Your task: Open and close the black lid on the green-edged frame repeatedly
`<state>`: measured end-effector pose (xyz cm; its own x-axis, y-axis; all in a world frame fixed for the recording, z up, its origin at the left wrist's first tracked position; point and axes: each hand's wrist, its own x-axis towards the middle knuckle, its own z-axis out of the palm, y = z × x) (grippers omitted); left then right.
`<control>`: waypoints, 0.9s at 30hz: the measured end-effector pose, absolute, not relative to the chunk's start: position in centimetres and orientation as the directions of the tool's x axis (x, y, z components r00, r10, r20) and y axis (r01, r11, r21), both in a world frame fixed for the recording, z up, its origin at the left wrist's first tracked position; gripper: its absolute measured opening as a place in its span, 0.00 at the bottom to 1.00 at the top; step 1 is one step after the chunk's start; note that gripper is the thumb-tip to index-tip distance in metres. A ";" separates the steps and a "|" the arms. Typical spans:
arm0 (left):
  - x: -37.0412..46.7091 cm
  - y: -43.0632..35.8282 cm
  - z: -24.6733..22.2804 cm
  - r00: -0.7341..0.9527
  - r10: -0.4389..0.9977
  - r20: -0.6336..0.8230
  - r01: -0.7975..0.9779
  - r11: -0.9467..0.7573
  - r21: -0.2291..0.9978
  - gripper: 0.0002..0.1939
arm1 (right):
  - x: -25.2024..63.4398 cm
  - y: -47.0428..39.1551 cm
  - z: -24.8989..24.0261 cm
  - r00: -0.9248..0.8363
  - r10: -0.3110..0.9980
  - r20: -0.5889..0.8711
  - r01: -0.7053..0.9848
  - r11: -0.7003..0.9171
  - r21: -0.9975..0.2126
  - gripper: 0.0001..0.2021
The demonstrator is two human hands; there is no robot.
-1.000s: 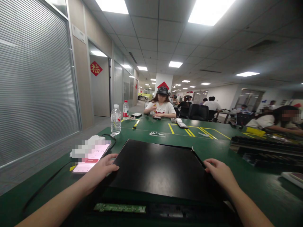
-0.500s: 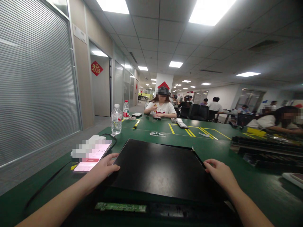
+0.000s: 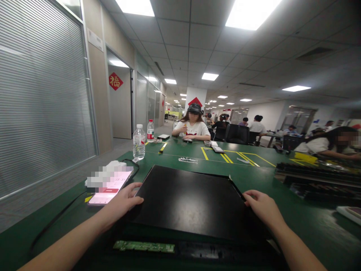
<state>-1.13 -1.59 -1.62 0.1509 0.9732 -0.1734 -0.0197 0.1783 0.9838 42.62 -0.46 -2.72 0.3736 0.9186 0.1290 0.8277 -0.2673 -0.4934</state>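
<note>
A flat, glossy black screen panel (image 3: 186, 203) lies in front of me, its far edge tilting slightly over a dark frame. My left hand (image 3: 128, 197) grips the panel's left edge, thumb on top and fingers at the side. On the opposite edge, my right hand (image 3: 258, 203) pinches the panel's right side with its fingers curled. Just nearer to me is a narrow green circuit board (image 3: 143, 246), resting on a dark strip below the panel. The undersides of both hands' fingers are partly hidden.
Left of the panel lie a lit phone (image 3: 111, 190) and a black cable (image 3: 56, 220). Beyond stands a clear water bottle (image 3: 138, 143). Dark stacked parts (image 3: 316, 180) occupy the right. Across the green table (image 3: 169, 152) sits a person (image 3: 193, 128) with a yellow-handled tool.
Almost nothing differs. Both hands keep their grip on the screen panel's sides, and the panel stays in place.
</note>
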 end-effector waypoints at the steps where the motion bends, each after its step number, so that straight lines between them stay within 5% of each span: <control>1: -1.1 -1.6 -1.7 0.156 0.973 -0.167 -0.023 0.173 0.985 0.37 | 42.6 -0.4 -2.7 0.377 0.917 0.127 0.825 -0.271 -0.496 0.15; 27: -1.6 -0.9 -2.7 0.205 0.964 -0.169 0.018 0.169 0.986 0.37 | 43.1 -0.2 -3.2 0.355 0.923 0.150 0.828 -0.236 -0.509 0.16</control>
